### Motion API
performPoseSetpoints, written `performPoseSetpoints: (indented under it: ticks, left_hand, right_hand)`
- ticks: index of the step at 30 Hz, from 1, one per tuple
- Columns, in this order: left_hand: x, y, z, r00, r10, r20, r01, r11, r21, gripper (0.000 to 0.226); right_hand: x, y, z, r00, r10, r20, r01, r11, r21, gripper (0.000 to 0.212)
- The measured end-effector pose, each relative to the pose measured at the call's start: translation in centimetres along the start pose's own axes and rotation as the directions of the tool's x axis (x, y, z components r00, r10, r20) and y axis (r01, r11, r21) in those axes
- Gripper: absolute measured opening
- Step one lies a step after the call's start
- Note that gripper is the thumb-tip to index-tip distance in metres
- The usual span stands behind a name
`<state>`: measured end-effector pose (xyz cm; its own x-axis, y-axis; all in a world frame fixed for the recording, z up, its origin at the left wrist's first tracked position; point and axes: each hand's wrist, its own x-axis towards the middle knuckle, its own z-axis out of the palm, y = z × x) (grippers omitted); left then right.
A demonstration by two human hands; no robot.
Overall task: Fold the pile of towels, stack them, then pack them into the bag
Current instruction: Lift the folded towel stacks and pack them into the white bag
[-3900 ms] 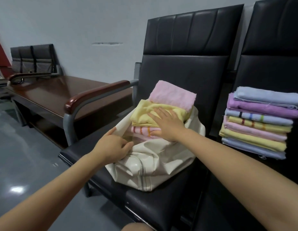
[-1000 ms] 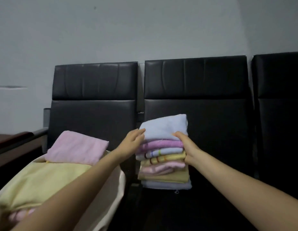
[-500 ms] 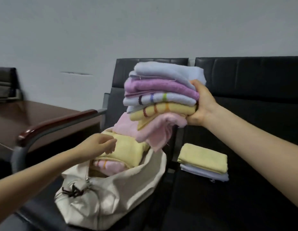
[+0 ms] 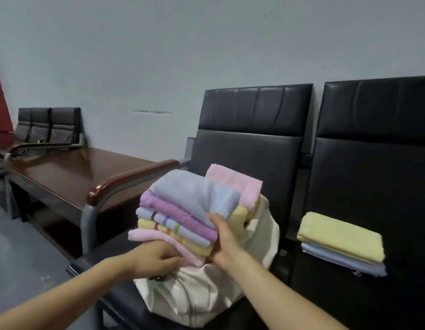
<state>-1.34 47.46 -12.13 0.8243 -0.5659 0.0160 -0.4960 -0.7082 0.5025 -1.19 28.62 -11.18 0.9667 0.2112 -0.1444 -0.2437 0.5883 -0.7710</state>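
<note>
Head view: right hand (image 4: 227, 242) clamped the near edge of a stack of folded towels (image 4: 183, 215), thumb on top, fingers hidden beneath; left hand (image 4: 156, 258) curled under the stack's lower left side, gripping the bottom pink layer; stack hung tilted between both hands, just above the mouth of the cream bag (image 4: 206, 294) on the black chair (image 4: 249, 148); pink towel (image 4: 235, 184) and a yellow one already stood in the bag beyond the grip; two towels (image 4: 341, 244) lay well apart to the right on the next seat. Judged soft, light, prone to splaying; best held from below and pinched across the folded edges.
</note>
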Motion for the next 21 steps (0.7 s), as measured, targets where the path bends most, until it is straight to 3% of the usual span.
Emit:
performPoseSetpoints:
  ticks: [3,6,8,10,12,13,16,21]
  left_hand:
    - [0.3,0.5,1.3,0.999,0.027,-0.034,-0.034,0.971,-0.237,0.035]
    - [0.2,0.9,1.8,0.986,0.05,-0.16,-0.093,0.957,-0.275,0.036]
    - [-0.2,0.9,1.5,0.971,0.097,-0.219,-0.133,0.979,-0.156,0.041]
    - [-0.6,0.3,0.4,0.954,0.213,-0.213,-0.182,0.971,0.156,0.039]
    - [-0.5,-0.9,-1.1,0.915,0.363,-0.176,-0.214,0.807,0.551,0.04]
    - [-0.4,-1.5,-1.9,0.891,0.426,-0.157,-0.233,0.726,0.647,0.039]
    - [0.1,-2.6,-4.7,0.876,0.463,-0.137,-0.233,0.654,0.72,0.038]
    - [1.5,-1.5,-6.5,0.85,0.488,-0.2,-0.21,0.661,0.721,0.032]
  right_hand:
    - [1.5,0.0,0.3,0.998,-0.034,-0.054,0.024,0.984,-0.176,0.043]
    - [2.5,-0.5,-0.1,0.995,-0.004,-0.102,-0.022,0.966,-0.257,0.04]
    - [2.8,-1.0,-0.8,0.995,-0.007,-0.104,-0.024,0.956,-0.291,0.05]
    - [2.6,-1.3,-1.4,0.99,-0.039,-0.132,-0.001,0.956,-0.293,0.048]
    - [2.4,-1.9,-2.3,0.983,-0.076,-0.169,0.03,0.965,-0.261,0.04]
    - [2.3,-2.4,-2.7,0.977,-0.1,-0.187,0.051,0.966,-0.252,0.034]
    - [2.4,-4.5,-3.4,0.951,-0.178,-0.251,0.1,0.95,-0.295,0.019]
    - [2.7,-4.8,-2.7,0.921,-0.237,-0.309,0.085,0.896,-0.436,0.046]
